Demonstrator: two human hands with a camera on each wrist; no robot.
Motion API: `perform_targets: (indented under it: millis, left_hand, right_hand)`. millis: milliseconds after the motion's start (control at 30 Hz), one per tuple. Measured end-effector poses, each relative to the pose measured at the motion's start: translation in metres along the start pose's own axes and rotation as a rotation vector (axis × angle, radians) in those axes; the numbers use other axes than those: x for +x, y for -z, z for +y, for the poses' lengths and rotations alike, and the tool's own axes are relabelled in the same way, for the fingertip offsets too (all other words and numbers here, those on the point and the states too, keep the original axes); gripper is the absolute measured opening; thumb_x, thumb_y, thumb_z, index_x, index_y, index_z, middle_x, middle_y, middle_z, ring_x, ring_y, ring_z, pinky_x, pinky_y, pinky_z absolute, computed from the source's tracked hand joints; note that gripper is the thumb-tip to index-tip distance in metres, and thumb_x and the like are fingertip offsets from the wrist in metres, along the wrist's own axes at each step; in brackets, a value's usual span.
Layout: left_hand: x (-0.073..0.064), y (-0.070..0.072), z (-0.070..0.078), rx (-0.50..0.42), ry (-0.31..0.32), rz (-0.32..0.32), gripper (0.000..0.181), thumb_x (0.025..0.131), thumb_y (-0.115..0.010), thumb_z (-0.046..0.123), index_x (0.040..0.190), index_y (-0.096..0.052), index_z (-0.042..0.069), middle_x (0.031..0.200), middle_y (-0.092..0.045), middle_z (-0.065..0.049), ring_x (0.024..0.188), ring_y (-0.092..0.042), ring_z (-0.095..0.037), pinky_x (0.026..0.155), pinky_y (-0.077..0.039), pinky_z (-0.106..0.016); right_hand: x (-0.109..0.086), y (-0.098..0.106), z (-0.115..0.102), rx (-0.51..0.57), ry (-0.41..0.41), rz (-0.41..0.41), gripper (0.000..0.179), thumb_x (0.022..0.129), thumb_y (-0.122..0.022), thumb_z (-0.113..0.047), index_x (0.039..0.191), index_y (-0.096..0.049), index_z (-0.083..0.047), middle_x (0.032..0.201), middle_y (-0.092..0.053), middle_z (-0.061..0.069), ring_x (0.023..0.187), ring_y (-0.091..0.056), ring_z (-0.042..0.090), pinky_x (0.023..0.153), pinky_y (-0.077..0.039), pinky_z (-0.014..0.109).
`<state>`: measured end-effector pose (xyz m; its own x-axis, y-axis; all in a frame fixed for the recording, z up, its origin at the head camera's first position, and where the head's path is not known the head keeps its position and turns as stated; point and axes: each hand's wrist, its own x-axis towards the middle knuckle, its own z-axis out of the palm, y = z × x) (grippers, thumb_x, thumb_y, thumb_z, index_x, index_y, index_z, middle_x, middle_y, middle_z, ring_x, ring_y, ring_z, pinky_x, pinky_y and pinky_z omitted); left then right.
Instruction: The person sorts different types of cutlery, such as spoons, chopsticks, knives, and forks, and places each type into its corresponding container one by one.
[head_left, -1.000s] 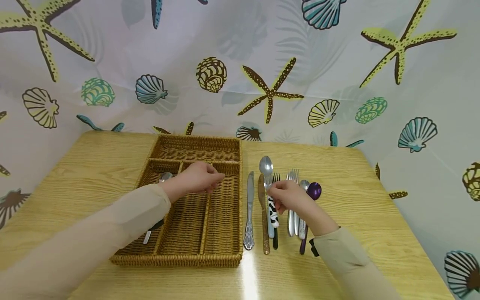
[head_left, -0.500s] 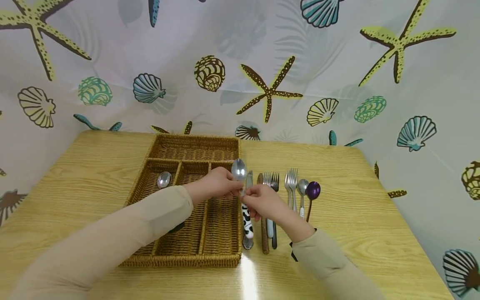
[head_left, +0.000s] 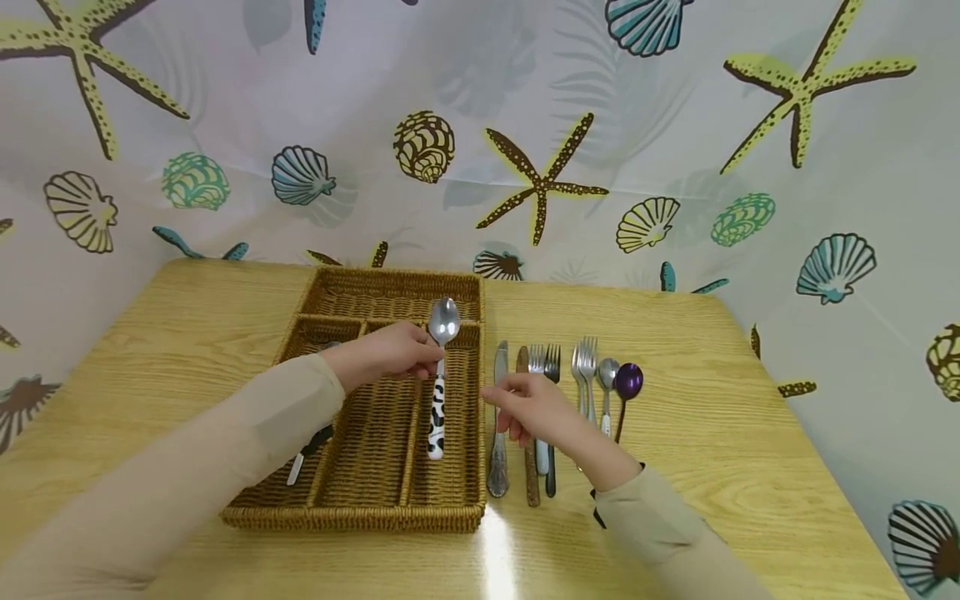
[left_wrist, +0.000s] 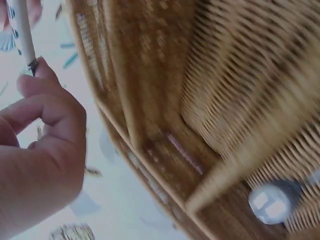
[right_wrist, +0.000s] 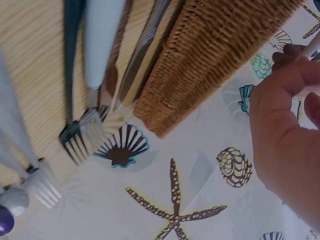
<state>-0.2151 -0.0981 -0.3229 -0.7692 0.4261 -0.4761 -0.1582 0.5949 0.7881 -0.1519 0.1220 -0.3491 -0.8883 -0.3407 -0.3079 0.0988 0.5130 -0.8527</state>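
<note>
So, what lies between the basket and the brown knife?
A silver knife lies between the basket and the brown knife, partly hidden by the right hand in the head view.

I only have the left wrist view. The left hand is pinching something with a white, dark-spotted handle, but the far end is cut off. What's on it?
Observer: A silver bowl, so the left hand has a spoon.

Operator: Which part of the wicker tray does its handle line up with?

Observer: In the head view, the handle lies across the rightmost long compartment; I can't judge how high above it.

Operator: And where exactly is the right hand?

Observer: Just right of the tray, overlapping part of the silver knife in the head view, with nothing visible in its fingers.
</note>
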Motion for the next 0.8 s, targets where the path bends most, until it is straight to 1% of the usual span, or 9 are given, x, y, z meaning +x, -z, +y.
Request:
perform_targets:
  millis: [133,200,267,333,433,533,600,733,800]
  left_hand:
    - [-0.005,0.024,-0.014,-0.020,0.005,-0.008,0.023,0.099,-0.045,0.020,0.093,-0.060,0.003,0.064,-0.053,0.005,0.051,-0.035,-0.005,0.053,-0.031,-0.022]
    - [-0.009,0.035,-0.022,-0.031,0.024,-0.009,0.024,0.099,-0.045,0.019,0.100,-0.060,0.000,0.065,-0.054,0.005,0.052,-0.037,-0.004,0.053,-0.032,-0.020]
    - [-0.014,0.046,-0.031,-0.031,0.044,-0.007,0.024,0.099,-0.045,0.018,0.103,-0.058,-0.002,0.064,-0.054,0.005,0.053,-0.039,-0.003,0.052,-0.034,-0.018]
    - [-0.018,0.055,-0.041,-0.027,0.067,-0.003,0.023,0.099,-0.045,0.016,0.101,-0.058,-0.002,0.063,-0.055,0.006,0.054,-0.043,-0.001,0.052,-0.036,-0.017]
    - [-0.025,0.067,-0.055,-0.005,0.095,-0.003,0.021,0.098,-0.044,0.013,0.089,-0.059,0.001,0.060,-0.055,0.007,0.052,-0.045,0.000,0.050,-0.037,-0.016]
    - [-0.029,0.074,-0.066,0.021,0.127,-0.008,0.022,0.097,-0.044,0.010,0.084,-0.060,0.002,0.058,-0.055,0.007,0.051,-0.045,0.000,0.051,-0.038,-0.016]
    - [-0.031,0.077,-0.072,0.030,0.151,-0.022,0.021,0.096,-0.045,0.009,0.086,-0.061,0.000,0.058,-0.056,0.007,0.051,-0.045,0.000,0.051,-0.038,-0.016]
    - [-0.032,0.077,-0.080,0.039,0.191,-0.048,0.020,0.094,-0.044,0.006,0.085,-0.061,-0.001,0.061,-0.057,0.005,0.050,-0.044,-0.001,0.052,-0.039,-0.017]
    - [-0.031,0.075,-0.084,0.061,0.206,-0.058,0.021,0.093,-0.043,0.003,0.079,-0.059,0.000,0.058,-0.055,0.004,0.048,-0.041,-0.002,0.052,-0.038,-0.019]
  right_hand:
    - [-0.002,0.010,0.009,0.011,-0.013,0.035,0.033,0.097,-0.051,-0.028,0.099,-0.061,0.003,0.062,-0.057,0.001,0.048,-0.051,0.011,0.050,-0.050,0.031]
    - [-0.003,0.015,0.013,0.014,-0.018,0.039,0.032,0.097,-0.050,-0.028,0.096,-0.060,0.002,0.062,-0.056,0.002,0.048,-0.051,0.011,0.049,-0.049,0.030]
    - [-0.004,0.019,0.017,0.017,-0.022,0.044,0.032,0.097,-0.050,-0.029,0.094,-0.059,0.002,0.062,-0.056,0.002,0.048,-0.051,0.011,0.049,-0.048,0.028]
    - [-0.006,0.023,0.020,0.009,-0.031,0.052,0.034,0.097,-0.050,-0.030,0.095,-0.058,0.003,0.062,-0.056,0.003,0.049,-0.051,0.011,0.049,-0.048,0.028]
    - [-0.009,0.027,0.022,-0.008,-0.052,0.079,0.037,0.096,-0.050,-0.031,0.102,-0.059,0.005,0.063,-0.057,0.003,0.049,-0.051,0.011,0.050,-0.049,0.028]
    - [-0.010,0.029,0.023,-0.018,-0.072,0.093,0.041,0.096,-0.051,-0.033,0.108,-0.060,0.004,0.065,-0.058,0.003,0.050,-0.052,0.011,0.051,-0.050,0.028]
    - [-0.010,0.030,0.023,-0.015,-0.080,0.100,0.041,0.096,-0.051,-0.033,0.109,-0.060,0.004,0.066,-0.058,0.003,0.051,-0.052,0.011,0.052,-0.050,0.029]
    - [-0.009,0.031,0.024,-0.013,-0.080,0.101,0.039,0.097,-0.050,-0.033,0.105,-0.060,0.004,0.066,-0.058,0.003,0.052,-0.053,0.012,0.052,-0.051,0.030]
    - [-0.010,0.031,0.025,-0.011,-0.081,0.102,0.039,0.097,-0.050,-0.033,0.103,-0.060,0.004,0.065,-0.058,0.003,0.052,-0.053,0.013,0.053,-0.051,0.032]
